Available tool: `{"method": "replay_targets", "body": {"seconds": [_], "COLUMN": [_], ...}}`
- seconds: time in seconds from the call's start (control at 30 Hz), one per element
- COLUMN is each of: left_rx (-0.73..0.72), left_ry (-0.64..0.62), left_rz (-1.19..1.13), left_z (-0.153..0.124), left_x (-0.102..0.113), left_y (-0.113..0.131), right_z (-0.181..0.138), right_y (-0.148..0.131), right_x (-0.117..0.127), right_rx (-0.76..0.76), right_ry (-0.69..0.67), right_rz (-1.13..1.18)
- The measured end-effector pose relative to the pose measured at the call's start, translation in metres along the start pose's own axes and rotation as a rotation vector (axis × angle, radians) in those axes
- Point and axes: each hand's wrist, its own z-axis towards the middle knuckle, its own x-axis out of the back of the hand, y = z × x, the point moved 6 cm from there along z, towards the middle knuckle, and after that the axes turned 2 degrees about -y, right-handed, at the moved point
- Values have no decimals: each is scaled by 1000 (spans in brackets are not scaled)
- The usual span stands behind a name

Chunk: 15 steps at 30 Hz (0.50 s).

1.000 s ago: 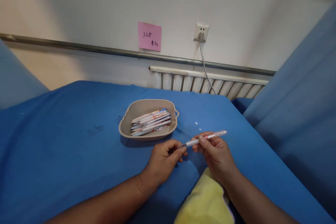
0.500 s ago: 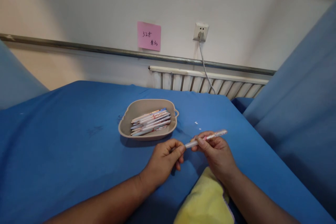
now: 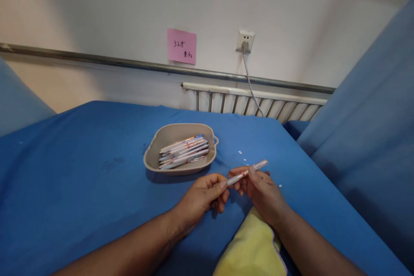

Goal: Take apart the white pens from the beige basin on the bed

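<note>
A slim pale pen (image 3: 241,176) with red and dark print near its far end is held between both hands, tilted up to the right. My left hand (image 3: 207,192) pinches its lower left end between thumb and fingers. My right hand (image 3: 260,187) holds the upper part, thumb on top and fingers stretched beneath. Beyond my left hand stands a beige plastic basin (image 3: 155,159) with a small loop handle at its right. Several similar pens (image 3: 184,151) lie side by side in it, pointing roughly the same way.
A blue cloth (image 3: 97,189) covers the surface. Small white scraps (image 3: 239,152) lie right of the basin, another near my right hand. A yellow cloth (image 3: 254,246) lies between my forearms. Behind are a radiator (image 3: 239,99), a rail and a plugged-in socket (image 3: 245,42); blue curtains (image 3: 365,116) flank the sides.
My right hand has slid along the pen, its fingers straighter, and the pen's far end has shifted left. One more white scrap shows right of my right hand. The view moved slightly.
</note>
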Motion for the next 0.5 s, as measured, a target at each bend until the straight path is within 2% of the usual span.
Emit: {"method": "replay_targets", "body": {"seconds": [0.27,0.5], "left_rx": [5,-20], "left_ry": [23,41], "left_rz": [23,122], "left_z": [0,-2], "left_x": [-1,2], "left_y": [0,3], "right_z": [1,2], "right_y": [-12,-14], "right_x": [15,14], "right_rx": [110,170], "right_ry": [213,197], "right_rz": [63,-103]}}
